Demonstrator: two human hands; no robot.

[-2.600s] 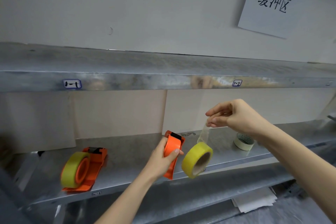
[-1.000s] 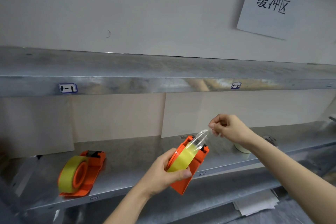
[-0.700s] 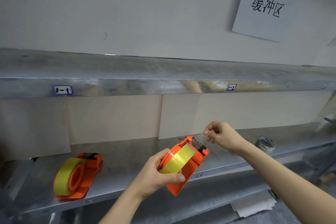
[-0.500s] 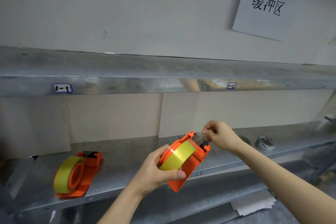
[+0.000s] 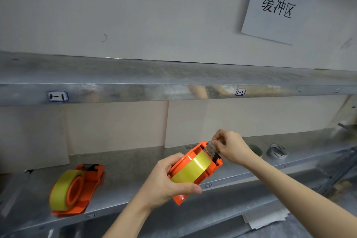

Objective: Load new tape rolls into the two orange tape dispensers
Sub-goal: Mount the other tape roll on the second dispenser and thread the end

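right hand (image 5: 230, 148) lowered to dispenser (image 5: 211, 170), fingers (image 5: 216, 138) pinching tape end (image 5: 211, 149)

I'm in a warehouse or packing storeroom: long galvanised steel shelves (image 5: 173, 75) against a plain wall, small blue-bordered location labels (image 5: 57, 96) on their front edge, a white paper sign (image 5: 278, 6) reading 缓冲区, and an orange plastic tape dispenser (image 5: 91, 175) lying on the lower shelf.

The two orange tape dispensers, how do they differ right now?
The held dispenser is lifted, gripped by the left hand; the shelf dispenser lies on the metal shelf, untouched. The held dispenser's tape end is pinched by the right hand near its cutter; the shelf dispenser's tape end isn't visible. Both are orange and carry a yellow roll.
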